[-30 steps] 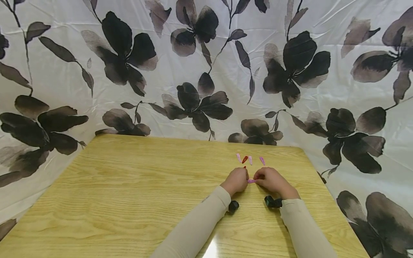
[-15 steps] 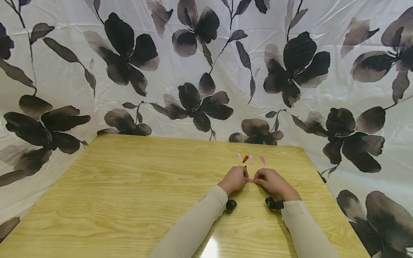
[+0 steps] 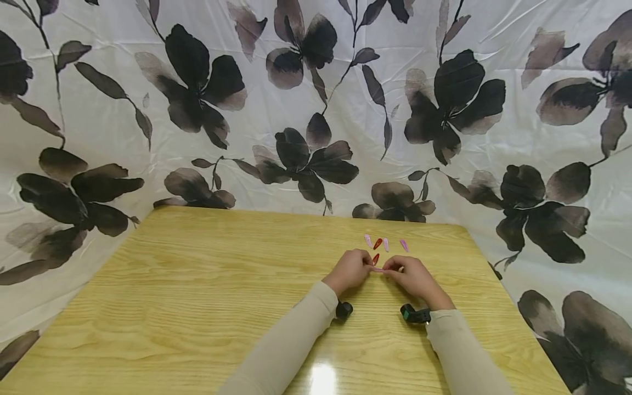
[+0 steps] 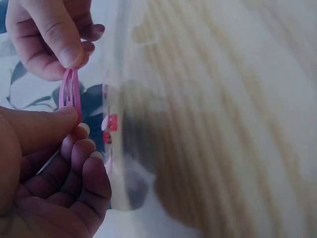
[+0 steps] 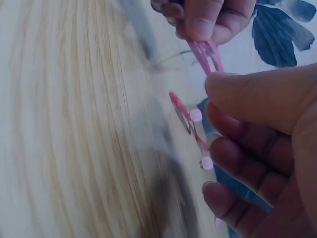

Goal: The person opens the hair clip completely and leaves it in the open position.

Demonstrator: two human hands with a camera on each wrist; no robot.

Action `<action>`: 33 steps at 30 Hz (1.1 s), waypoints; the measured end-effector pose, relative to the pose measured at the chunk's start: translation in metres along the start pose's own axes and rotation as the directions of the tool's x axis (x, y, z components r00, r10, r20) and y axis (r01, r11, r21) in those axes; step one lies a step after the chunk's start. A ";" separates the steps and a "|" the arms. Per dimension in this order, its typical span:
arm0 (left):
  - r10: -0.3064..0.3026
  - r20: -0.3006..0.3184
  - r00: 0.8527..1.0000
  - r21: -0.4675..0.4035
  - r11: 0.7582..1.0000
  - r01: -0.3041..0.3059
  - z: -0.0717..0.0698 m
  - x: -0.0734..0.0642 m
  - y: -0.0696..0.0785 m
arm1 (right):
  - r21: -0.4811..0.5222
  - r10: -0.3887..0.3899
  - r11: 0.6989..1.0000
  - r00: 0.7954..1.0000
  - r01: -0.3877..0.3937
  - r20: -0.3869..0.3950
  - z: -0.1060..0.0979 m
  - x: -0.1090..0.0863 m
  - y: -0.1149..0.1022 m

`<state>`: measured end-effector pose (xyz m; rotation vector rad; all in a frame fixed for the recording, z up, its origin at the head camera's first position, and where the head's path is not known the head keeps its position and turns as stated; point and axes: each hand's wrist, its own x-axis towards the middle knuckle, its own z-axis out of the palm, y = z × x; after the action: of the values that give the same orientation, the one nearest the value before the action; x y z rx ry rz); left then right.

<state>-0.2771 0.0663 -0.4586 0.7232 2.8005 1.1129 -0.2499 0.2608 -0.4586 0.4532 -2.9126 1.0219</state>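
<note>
Between both hands a pink snap hair clip [image 4: 76, 93] is held just over the table. My left hand [image 3: 351, 270] pinches one end of it with thumb and forefinger. The other end is pinched by my right hand [image 3: 412, 277], whose remaining fingers curl loosely in the right wrist view. Just beyond the fingertips lies a red hair clip [image 3: 376, 259]. Farther back is a row of clips: a light pink clip [image 3: 367, 241], another red clip [image 3: 377, 243], a second light pink clip [image 3: 385, 244] and a darker pink clip [image 3: 404, 245].
The wooden table [image 3: 197, 296] reaches far to the left of the hands. A white curtain with dark flowers [image 3: 296, 99] hangs behind its back edge. Each wrist carries a small black camera, one at the left wrist [image 3: 344, 310] and one at the right wrist [image 3: 413, 314].
Both hands have shifted slightly left and away from the body with the pink clip between them. The nearer red clip, mostly covered by the left hand before, is now in full view.
</note>
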 end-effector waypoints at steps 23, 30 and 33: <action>-0.093 -0.061 0.994 -0.169 0.982 0.081 -0.038 -0.027 -0.011 | 0.248 0.071 0.968 0.991 -0.041 -0.113 0.026 0.012 -0.030; -0.110 -0.093 0.990 -0.162 0.982 0.094 -0.046 -0.037 -0.017 | 0.282 0.067 0.959 0.992 -0.035 -0.104 0.036 0.017 -0.039; -0.105 -0.104 0.989 -0.147 0.985 0.089 -0.051 -0.042 -0.020 | 0.300 0.067 0.953 0.992 -0.033 -0.104 0.039 0.019 -0.044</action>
<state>-0.2583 0.0033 -0.4394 0.5207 2.7743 1.3571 -0.2527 0.1989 -0.4604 0.3159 -2.6913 1.4532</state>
